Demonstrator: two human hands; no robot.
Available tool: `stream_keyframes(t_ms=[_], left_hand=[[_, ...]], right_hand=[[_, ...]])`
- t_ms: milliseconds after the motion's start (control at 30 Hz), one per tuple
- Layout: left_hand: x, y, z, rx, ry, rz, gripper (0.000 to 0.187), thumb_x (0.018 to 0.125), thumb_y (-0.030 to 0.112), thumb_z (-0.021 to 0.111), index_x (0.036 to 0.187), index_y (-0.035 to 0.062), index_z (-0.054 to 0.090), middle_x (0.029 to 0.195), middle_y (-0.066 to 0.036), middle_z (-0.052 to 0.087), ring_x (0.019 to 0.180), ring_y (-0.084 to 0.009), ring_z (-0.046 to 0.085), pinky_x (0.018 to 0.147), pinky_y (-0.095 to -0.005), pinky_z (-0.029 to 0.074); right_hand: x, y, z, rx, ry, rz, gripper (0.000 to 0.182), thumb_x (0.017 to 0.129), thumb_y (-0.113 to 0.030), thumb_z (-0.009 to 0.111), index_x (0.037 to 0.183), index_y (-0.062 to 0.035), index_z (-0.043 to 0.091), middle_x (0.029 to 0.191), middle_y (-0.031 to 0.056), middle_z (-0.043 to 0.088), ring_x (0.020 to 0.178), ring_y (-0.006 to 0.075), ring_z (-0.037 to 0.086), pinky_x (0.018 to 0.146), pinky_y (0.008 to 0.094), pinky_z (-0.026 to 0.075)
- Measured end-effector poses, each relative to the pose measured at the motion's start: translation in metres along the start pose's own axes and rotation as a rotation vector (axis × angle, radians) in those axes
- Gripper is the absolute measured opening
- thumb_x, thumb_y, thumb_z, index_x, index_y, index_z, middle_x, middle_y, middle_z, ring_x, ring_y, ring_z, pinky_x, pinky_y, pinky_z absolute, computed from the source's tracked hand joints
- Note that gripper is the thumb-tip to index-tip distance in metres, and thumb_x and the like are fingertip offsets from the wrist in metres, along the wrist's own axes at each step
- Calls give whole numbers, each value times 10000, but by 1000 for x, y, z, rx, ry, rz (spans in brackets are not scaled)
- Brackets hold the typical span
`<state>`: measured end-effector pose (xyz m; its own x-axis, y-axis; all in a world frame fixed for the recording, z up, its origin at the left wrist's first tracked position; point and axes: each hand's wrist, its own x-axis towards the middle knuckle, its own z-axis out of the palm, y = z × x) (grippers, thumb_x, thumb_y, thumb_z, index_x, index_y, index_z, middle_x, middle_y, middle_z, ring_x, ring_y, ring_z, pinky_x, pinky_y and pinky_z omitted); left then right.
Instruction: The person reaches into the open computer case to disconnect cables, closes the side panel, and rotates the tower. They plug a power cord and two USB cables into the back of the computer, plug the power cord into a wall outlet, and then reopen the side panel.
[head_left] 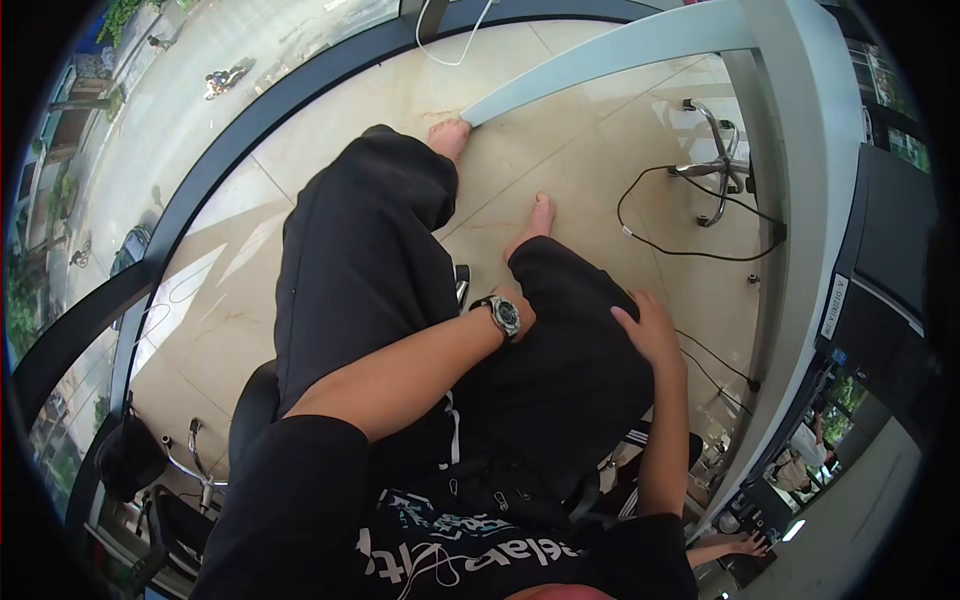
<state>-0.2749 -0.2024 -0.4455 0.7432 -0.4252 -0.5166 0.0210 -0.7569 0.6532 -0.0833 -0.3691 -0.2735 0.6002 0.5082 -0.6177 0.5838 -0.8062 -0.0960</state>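
Observation:
My left hand (517, 312), below a wristwatch (506, 315) with a dark dial, rests against the inner side of my right leg; its fingers are mostly hidden. On the outer side of the right knee lies my right hand (650, 325), thumb apart from the fingers, touching the black trousers (580, 370) and holding nothing. Both legs are bent in a seated position. My bare feet (452, 138) are on the tiled floor.
A pale desk frame (800, 120) curves along the right. Black cables (690, 254) lie near a chair base (722, 165). Large windows are at the left. Another person's hand (745, 545) is near a keyboard (762, 512) at lower right.

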Motion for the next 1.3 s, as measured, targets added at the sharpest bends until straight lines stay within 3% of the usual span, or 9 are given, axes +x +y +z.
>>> stream_keyframes(t_ms=[200,433,533,600,700,767,867,933,1300], left_hand=[[-18,-16,-36,-99,42,-133,246,884,172,609,1037,90,782,1035,-137,770,989,-321,743,814,-440,580],[-38,-26,-72,-95,129,-260,212,890,186,612,1003,109,774,1031,-128,767,981,-311,745,802,-470,558],[-48,-18,-123,-163,252,-267,193,891,238,634,962,115,764,976,-107,764,925,-308,739,826,-471,542],[-53,-22,-143,-20,293,-299,493,938,331,648,1383,124,606,1084,-75,758,1119,-310,669,914,-512,460],[-102,-50,-189,243,628,-451,308,926,373,621,926,107,775,1004,-90,748,1036,-327,669,975,-560,409],[-144,-84,-212,327,800,-629,476,952,525,588,1039,87,752,1105,-116,725,1142,-317,637,1028,-590,390],[-232,-94,-221,172,493,-920,599,897,629,616,1099,84,762,1152,-137,733,1143,-332,660,992,-572,455],[-268,-115,-208,-302,472,-831,613,906,601,622,1147,52,752,1118,-193,740,1101,-361,686,975,-390,508],[-364,-82,-74,296,610,-738,458,1054,117,434,1511,128,407,1036,-258,652,807,-430,676,691,-508,548]], right_hand=[[35,44,3,324,-597,336,779,954,-613,568,1440,-4,541,1395,207,612,1240,298,616,1071,388,449],[5,32,-25,124,-563,483,733,955,-604,557,1373,-3,604,1309,208,667,1170,320,655,1032,395,470],[-17,28,-26,100,-415,506,715,960,-619,536,1266,15,665,1212,226,703,1120,344,675,1001,402,480],[-38,28,-21,-10,-217,486,709,974,-623,508,1183,30,691,1142,251,712,1083,381,680,974,412,488],[-63,16,-21,96,-116,542,680,971,-585,545,1268,16,653,1257,259,663,1196,416,617,1038,444,464],[-65,29,-6,34,107,422,626,976,-538,569,1262,13,650,1271,244,651,1216,409,597,1051,448,448],[-74,8,-11,-78,412,226,536,979,-453,614,1257,5,644,1299,212,627,1247,393,562,1078,453,416],[-74,-9,-17,-102,485,171,501,976,-414,634,1259,-1,641,1312,195,615,1259,386,547,1091,454,400],[-97,-4,6,303,395,310,585,989,-481,607,1324,-1,615,1384,190,594,1289,381,550,1092,439,431]])
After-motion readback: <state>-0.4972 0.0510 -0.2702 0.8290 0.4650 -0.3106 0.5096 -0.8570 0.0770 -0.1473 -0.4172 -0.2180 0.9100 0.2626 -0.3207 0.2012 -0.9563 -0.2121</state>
